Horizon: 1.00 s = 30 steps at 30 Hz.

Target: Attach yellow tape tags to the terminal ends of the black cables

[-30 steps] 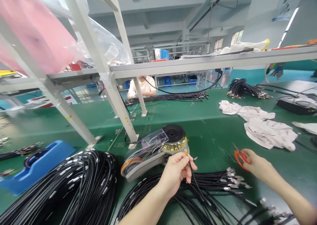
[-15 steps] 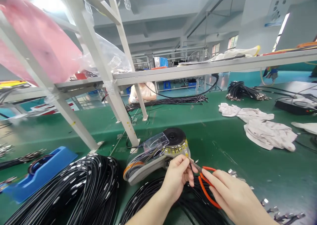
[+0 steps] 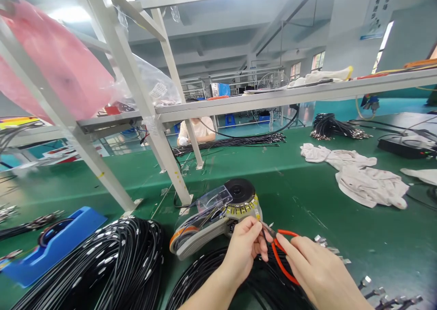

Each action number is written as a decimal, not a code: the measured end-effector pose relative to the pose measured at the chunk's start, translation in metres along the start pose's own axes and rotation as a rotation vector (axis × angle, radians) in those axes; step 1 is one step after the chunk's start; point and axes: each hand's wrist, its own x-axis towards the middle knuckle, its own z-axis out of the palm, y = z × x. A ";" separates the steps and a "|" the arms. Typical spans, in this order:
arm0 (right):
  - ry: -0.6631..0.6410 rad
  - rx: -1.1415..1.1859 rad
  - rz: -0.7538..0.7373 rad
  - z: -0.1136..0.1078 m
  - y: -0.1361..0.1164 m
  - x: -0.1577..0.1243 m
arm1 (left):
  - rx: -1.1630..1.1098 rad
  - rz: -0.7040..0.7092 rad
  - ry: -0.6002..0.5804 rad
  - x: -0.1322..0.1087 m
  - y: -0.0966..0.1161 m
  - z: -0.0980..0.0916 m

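My left hand (image 3: 244, 246) pinches a thin black cable (image 3: 263, 236) between thumb and forefinger, just in front of the tape dispenser (image 3: 201, 244). A small yellow piece shows at its fingertips. My right hand (image 3: 316, 260) is closed around scissors (image 3: 285, 266) with orange-red handles. Their grey blades point up and left, close to the left fingertips; whether they touch the cable I cannot tell. The dispenser has a round black top with yellow tabs around its rim. A bundle of black cables (image 3: 201, 273) lies beneath both hands, partly hidden by them.
A large coil of black cables (image 3: 129, 255) and a blue tape holder (image 3: 68, 241) lie at left. White gloves (image 3: 368, 182) rest at right. Shelf posts (image 3: 167, 155) rise from the green bench. A person (image 3: 201, 130) sits beyond it, behind more cables (image 3: 239, 140).
The view has shifted slightly. The scissors' handles have swung a little left and closer together, while my left hand keeps its pinch by the dispenser.
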 end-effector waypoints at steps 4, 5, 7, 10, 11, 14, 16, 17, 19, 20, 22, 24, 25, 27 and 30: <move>0.006 -0.034 -0.006 0.005 -0.001 -0.002 | -0.019 -0.007 0.011 0.002 -0.003 -0.001; 0.008 -0.041 -0.005 0.006 -0.002 -0.002 | -0.022 -0.010 0.013 0.002 -0.004 -0.002; 0.015 -0.047 0.005 0.006 -0.003 -0.001 | -0.025 -0.017 0.014 0.003 -0.005 -0.002; 0.031 -0.012 0.036 0.004 -0.004 0.003 | -0.016 -0.015 0.012 0.003 -0.005 -0.004; 0.031 0.008 0.043 0.003 -0.005 0.004 | -0.010 -0.010 0.013 0.003 -0.005 -0.004; 0.047 0.019 0.055 0.002 -0.007 0.005 | 0.001 -0.001 0.025 0.002 -0.004 -0.003; 0.068 -0.026 0.057 0.003 -0.009 0.005 | 0.011 0.000 0.039 0.001 -0.004 -0.001; 0.075 -0.054 0.055 0.005 -0.009 0.004 | 0.017 0.001 0.048 0.001 -0.003 0.000; 0.072 -0.107 0.053 0.007 -0.010 0.002 | 0.029 0.003 0.068 0.000 -0.002 0.001; 0.064 -0.135 0.061 0.008 -0.010 0.002 | 0.032 0.004 0.082 0.000 -0.002 0.002; 0.044 -0.202 0.100 0.008 -0.006 0.001 | 0.036 0.008 0.105 0.001 -0.001 0.002; 0.029 -0.266 0.153 0.004 0.000 0.001 | 0.040 0.005 0.108 0.001 -0.002 0.001; 0.027 -0.288 0.171 0.001 0.005 0.000 | 0.039 -0.003 0.096 0.001 -0.002 0.001; 0.014 -0.315 0.198 -0.002 0.018 -0.002 | 0.030 -0.031 0.050 0.000 -0.003 0.002; -0.097 -0.355 0.296 0.002 0.055 -0.015 | 0.016 -0.072 -0.043 -0.002 -0.004 0.004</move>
